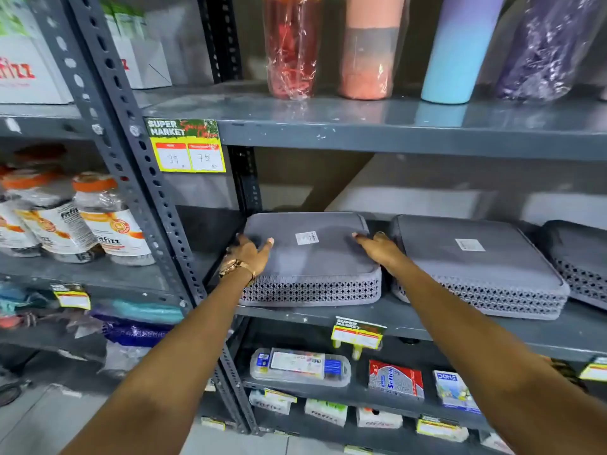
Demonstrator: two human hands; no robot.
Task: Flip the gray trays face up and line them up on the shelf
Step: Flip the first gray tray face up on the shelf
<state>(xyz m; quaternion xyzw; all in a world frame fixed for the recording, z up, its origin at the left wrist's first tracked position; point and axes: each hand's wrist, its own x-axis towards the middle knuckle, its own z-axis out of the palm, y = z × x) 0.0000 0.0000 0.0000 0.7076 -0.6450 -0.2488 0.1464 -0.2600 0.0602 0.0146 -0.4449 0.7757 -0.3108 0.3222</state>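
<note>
Three gray trays lie face down in a row on the gray metal shelf (410, 323). The left tray (312, 257) has a flat bottom with a white sticker and perforated sides. My left hand (251, 251), with a gold watch on the wrist, grips its left edge. My right hand (381, 247) holds its right edge, in the gap next to the middle tray stack (476, 267). A third tray (578, 257) is cut off at the right edge of view.
Above is a shelf with wrapped bottles and tumblers (290, 47). A slotted upright post (147, 178) stands just left of the trays, carrying a yellow price tag (189, 147). Bottled goods (108, 221) fill the left bay. Small boxed items (300, 366) sit on shelves below.
</note>
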